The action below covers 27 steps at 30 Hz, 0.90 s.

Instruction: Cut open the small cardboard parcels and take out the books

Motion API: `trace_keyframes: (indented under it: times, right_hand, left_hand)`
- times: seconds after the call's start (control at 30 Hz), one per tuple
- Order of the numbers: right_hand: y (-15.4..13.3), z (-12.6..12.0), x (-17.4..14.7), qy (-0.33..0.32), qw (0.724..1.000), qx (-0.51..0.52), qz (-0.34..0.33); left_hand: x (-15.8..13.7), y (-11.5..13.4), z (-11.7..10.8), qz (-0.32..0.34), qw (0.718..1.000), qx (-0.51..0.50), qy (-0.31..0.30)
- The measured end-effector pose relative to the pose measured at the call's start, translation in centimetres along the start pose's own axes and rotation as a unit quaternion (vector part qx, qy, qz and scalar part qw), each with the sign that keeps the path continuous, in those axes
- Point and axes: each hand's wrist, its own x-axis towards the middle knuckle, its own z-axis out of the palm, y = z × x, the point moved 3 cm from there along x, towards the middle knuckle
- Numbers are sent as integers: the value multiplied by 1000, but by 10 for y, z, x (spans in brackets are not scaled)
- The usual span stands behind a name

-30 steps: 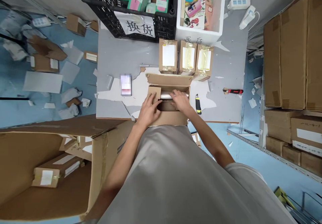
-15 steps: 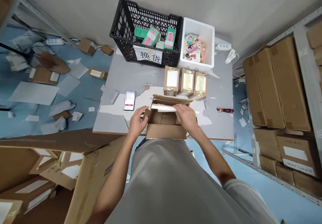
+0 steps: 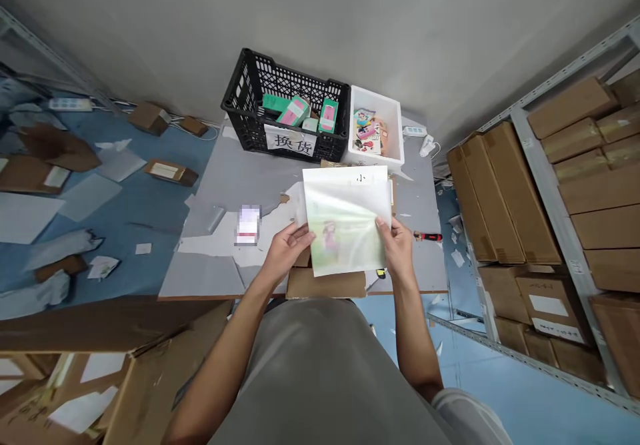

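Observation:
A flat, pale booklet [image 3: 347,225] with a blurry green picture and a white top strip is held up over the table's front. My left hand [image 3: 287,253] pinches its lower left edge between thumb and fingers. On the right edge, my right hand [image 3: 397,251] grips it with the thumb on the front face. Beneath it stands an open cardboard box [image 3: 325,285], mostly hidden, its front flap folded toward me. The small taped boxes behind are largely covered by the booklet.
At the back stand a black plastic crate [image 3: 237,115] and a white foam box [image 3: 375,158], both holding goods. A phone [image 3: 248,225] lies left, a red-black utility knife [image 3: 429,237] right. Shelves with cartons [image 3: 500,198] flank the right; a large carton [image 3: 150,391] stands lower left.
The booklet, earlier seen edge-on above the open box in my right hand, is now raised and faces me. My left hand has taken hold of it. The view has shifted.

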Motion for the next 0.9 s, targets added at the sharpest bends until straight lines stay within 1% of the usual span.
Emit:
trace_keyframes:
  times: [0.1, 0.2, 0.3, 0.37, 0.43, 0.47, 0.53, 0.57, 0.6, 0.63, 0.67, 0.73, 0.8, 0.83, 0.9]
  right_hand:
    - [5, 9, -9, 5, 1000, 1, 6]
    - [7, 16, -16, 11, 1000, 1, 11]
    - [11, 21, -20, 15, 999, 19, 27]
    - [14, 25, -22, 24, 998, 43, 38]
    - [17, 28, -24, 36, 996, 68, 43]
    - [19, 30, -25, 41, 995, 78, 45]
    - [22, 35, -29, 50, 993, 97, 48]
    - [23, 38, -31, 54, 992, 106, 51]
    - [24, 41, -33, 58, 990, 115, 54]
    - [25, 44, -36, 62, 988, 126, 57]
    - [26, 47, -38, 63, 987, 137, 59]
    - [28, 53, -42, 63, 985, 151, 60]
    - [30, 57, -43, 63, 986, 144, 56]
    - [32, 58, -43, 58, 989, 128, 53]
    - [34, 60, -43, 49, 996, 62, 33]
  left_hand:
    - [1, 0, -2, -12, 1000, -11, -15]
    - [2, -8, -9, -33, 998, -44, -5]
    - [6, -18, -19, -25, 998, -49, 5]
    - [7, -21, -25, 1, 1000, -6, 30]
    - [5, -17, -29, 45, 995, 54, 75]
    - [2, -12, -30, 75, 988, 91, 104]
    - [-9, 7, -29, 147, 963, 163, 160]
    - [-16, 18, -29, 176, 950, 187, 178]
    - [-22, 29, -27, 191, 945, 193, 181]
    - [-27, 38, -26, 187, 951, 181, 165]
    - [-31, 45, -24, 170, 964, 156, 133]
    - [-35, 54, -20, 112, 988, 100, 43]
    - [-36, 56, -18, 58, 996, 59, -29]
    - [-36, 55, -18, 36, 997, 47, -50]
    - [-35, 50, -19, -1, 997, 44, -68]
